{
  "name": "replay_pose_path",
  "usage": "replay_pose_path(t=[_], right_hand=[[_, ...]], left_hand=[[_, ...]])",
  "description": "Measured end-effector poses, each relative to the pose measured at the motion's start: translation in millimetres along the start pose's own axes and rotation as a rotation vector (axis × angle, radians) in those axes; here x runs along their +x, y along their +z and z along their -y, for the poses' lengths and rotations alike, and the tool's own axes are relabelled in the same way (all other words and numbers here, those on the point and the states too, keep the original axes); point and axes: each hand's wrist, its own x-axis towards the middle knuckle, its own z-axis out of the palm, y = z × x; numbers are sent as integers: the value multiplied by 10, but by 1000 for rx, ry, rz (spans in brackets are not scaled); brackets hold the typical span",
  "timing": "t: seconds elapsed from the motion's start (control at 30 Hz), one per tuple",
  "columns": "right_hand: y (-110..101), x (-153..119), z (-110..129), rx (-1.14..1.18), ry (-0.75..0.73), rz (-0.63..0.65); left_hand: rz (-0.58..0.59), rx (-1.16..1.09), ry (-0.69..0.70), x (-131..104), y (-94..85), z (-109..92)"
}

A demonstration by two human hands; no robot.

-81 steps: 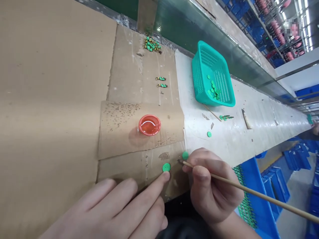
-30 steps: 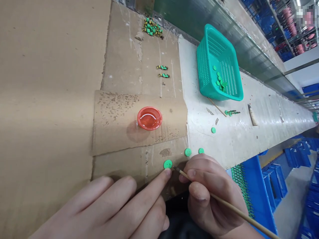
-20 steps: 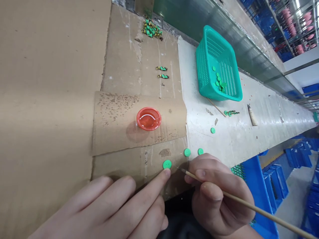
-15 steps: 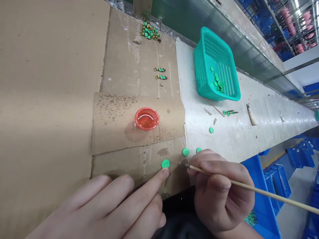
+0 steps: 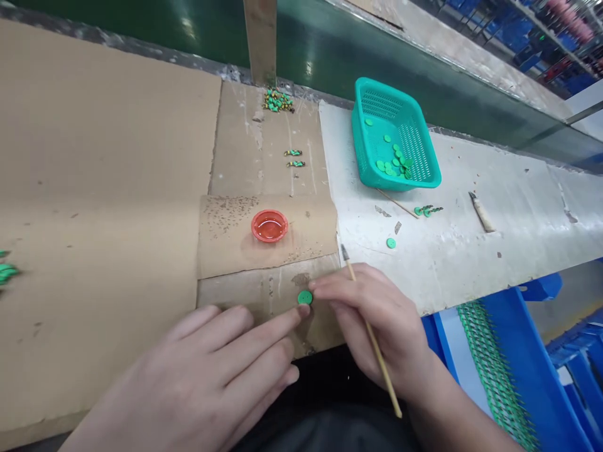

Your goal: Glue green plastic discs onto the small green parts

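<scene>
A green round button [image 5: 305,297] lies flat on the cardboard near the front edge. The index fingertip of my left hand [image 5: 226,358] touches its near side; that hand's fingers are stretched out and hold nothing. My right hand [image 5: 377,314] has a thin wooden brush [image 5: 375,346] in its grip, dark tip pointing away from me, with a fingertip at the button's right edge. Beyond the button stands a small red dish [image 5: 269,226] with liquid in it. Another green button [image 5: 391,243] rests on the pale sheet to the right.
A teal basket [image 5: 360,144] with several green buttons stands at the back right. Small green figures [image 5: 294,164] and a heap of them [image 5: 277,100] lie behind the dish. A stick, a tube [image 5: 481,212] and blue bins [image 5: 518,351] are to the right.
The view has shifted. My right hand has moved left to the button, and the brush now points forward instead of left. The two buttons near that hand no longer show. My left fingertip stays at the button.
</scene>
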Motion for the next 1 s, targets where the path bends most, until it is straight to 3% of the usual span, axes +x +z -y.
replay_pose_path(t=[0.1, 0.23, 0.47, 0.67, 0.87, 1.0], right_hand=[[3, 119, -43, -9, -87, 119], [18, 154, -86, -36, -64, 190], [-38, 35, -56, 130, -63, 8], [74, -40, 61, 253, 151, -130], [168, -74, 73, 153, 28, -232], [184, -50, 130, 12, -20, -180]], left_hand=[[-10, -8, 8, 47, -25, 12], [40, 10, 3, 108, -86, -41], [58, 64, -15, 143, -108, -189], [58, 18, -11, 94, -48, -112], [85, 28, -9, 9, 0, -109], [25, 13, -15, -78, 65, -102]])
